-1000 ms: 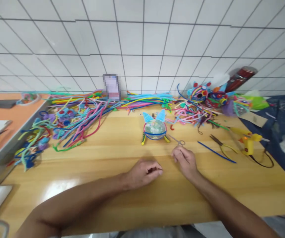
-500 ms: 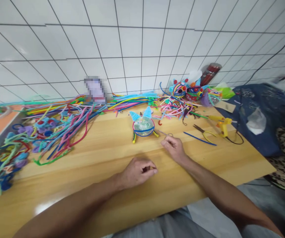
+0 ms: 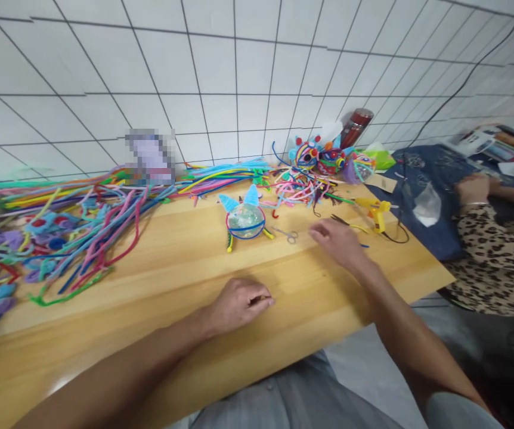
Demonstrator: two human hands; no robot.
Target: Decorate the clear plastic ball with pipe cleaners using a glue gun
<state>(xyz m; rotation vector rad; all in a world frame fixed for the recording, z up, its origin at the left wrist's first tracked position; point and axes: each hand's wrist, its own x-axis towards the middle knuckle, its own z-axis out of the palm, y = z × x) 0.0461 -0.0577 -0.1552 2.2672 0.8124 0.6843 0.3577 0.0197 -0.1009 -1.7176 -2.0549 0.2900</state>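
My left hand [image 3: 241, 305] rests on the table with its fingers curled. Something tiny and yellowish shows at its fingertips, too small to name. My right hand [image 3: 338, 239] is over the table farther right, fingers loosely bent and nothing visible in them. It partly covers a blue pipe cleaner [image 3: 364, 245] and is beside the yellow-handled pliers [image 3: 356, 226]. A small pair of scissors [image 3: 291, 236] lies to its left. In front of both hands stands a clear round ornament [image 3: 245, 220] with blue pipe-cleaner ears, a pink and blue rim and yellow-tipped legs.
Pipe cleaners [image 3: 105, 232] are heaped at left and along the wall. Finished colourful ornaments [image 3: 306, 154] stand at the back near a red flask [image 3: 358, 128]. A yellow glue gun [image 3: 375, 213] with its cord lies at right. Another person's arm [image 3: 474, 190] is beyond it.
My right hand has moved right, away from the scissors, to the pliers and blue pipe cleaner. The view has turned rightward. My left hand keeps its curled pose.
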